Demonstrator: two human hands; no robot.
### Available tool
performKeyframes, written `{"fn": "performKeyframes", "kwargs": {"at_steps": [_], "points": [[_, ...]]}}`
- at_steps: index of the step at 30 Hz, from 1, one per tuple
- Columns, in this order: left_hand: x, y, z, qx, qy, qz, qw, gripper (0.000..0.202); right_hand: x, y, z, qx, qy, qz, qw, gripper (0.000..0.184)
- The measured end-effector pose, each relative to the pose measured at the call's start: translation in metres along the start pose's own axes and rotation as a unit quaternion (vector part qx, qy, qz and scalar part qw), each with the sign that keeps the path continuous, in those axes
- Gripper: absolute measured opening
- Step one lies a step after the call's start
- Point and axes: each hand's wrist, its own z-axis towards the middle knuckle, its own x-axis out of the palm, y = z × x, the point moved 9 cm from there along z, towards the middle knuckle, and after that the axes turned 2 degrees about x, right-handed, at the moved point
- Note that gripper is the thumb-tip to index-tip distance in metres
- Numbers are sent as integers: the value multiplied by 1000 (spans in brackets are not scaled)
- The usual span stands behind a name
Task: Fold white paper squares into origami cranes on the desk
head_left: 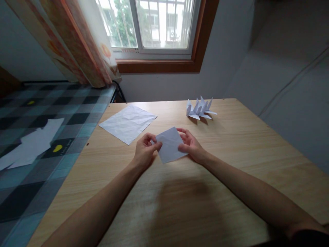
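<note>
A small white square of paper [170, 145] is held between my two hands above the table, one corner pointing away from me. My left hand [146, 148] pinches its left edge, thumb on top. On the right, my right hand [192, 145] grips the opposite edge with the thumb on top and the fingers behind the sheet. Farther off to the left lies a larger creased white sheet of paper [125, 122], flat on the table. Several folded paper pieces with pointed tips [200, 109] stand grouped at the far right.
The wooden table [246, 144] reaches toward a window [164, 24] with a brown frame. At left is a bed with a checked cover [23, 195], where loose white paper [33, 145] lies. A patterned curtain [74, 41] hangs beside the window, and a cable [293, 82] runs along the right wall.
</note>
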Motion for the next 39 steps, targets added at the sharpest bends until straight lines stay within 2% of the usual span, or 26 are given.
{"fn": "performKeyframes", "kwargs": {"at_steps": [2, 5, 7, 9, 11, 13, 15, 17, 19, 20, 23, 25, 28, 36, 39], "points": [[-3, 1, 1, 6, -3, 47, 999, 31, 4, -5, -1, 21, 20, -13, 1000, 72], [-7, -8, 0, 48, -11, 208, 977, 23, -5, -5, 0, 10, -15, -64, 998, 59], [-4, -24, -4, 123, -18, 326, 937, 14, -13, 0, 2, -9, -43, -135, 990, 51], [7, -37, -11, 204, 6, 420, 884, 20, -19, 7, 3, -31, -64, -234, 970, 46], [25, -38, -19, 253, 77, 486, 833, 27, -20, 16, 2, -61, -72, -344, 934, 44], [42, -28, -26, 268, 175, 533, 783, 29, -15, 25, 0, -100, -66, -442, 889, 41], [52, -13, -32, 252, 261, 564, 742, 29, -8, 32, -4, -145, -66, -521, 839, 36], [55, -1, -35, 221, 308, 582, 720, 33, -2, 38, -9, -186, -79, -583, 787, 32], [53, 5, -35, 201, 317, 594, 712, 38, 8, 39, -15, -216, -67, -625, 747, 28], [52, 6, -34, 198, 314, 598, 710, 41, 15, 36, -17, -228, -41, -638, 735, 25], [50, 5, -33, 197, 295, 614, 705, 46, 36, 22, -23, -245, 60, -642, 724, 24], [48, 5, -32, 191, 284, 628, 699, 49, 42, 16, -25, -244, 93, -640, 723, 26], [45, 5, -30, 177, 276, 647, 689, 53, 45, 15, -28, -245, 101, -661, 702, 26], [39, 0, -25, 164, 264, 662, 682, 68, 56, 16, -46, -250, 138, -767, 575, 14], [37, 0, -24, 166, 259, 668, 678, 79, 56, 19, -49, -268, 136, -771, 562, 18]]}}
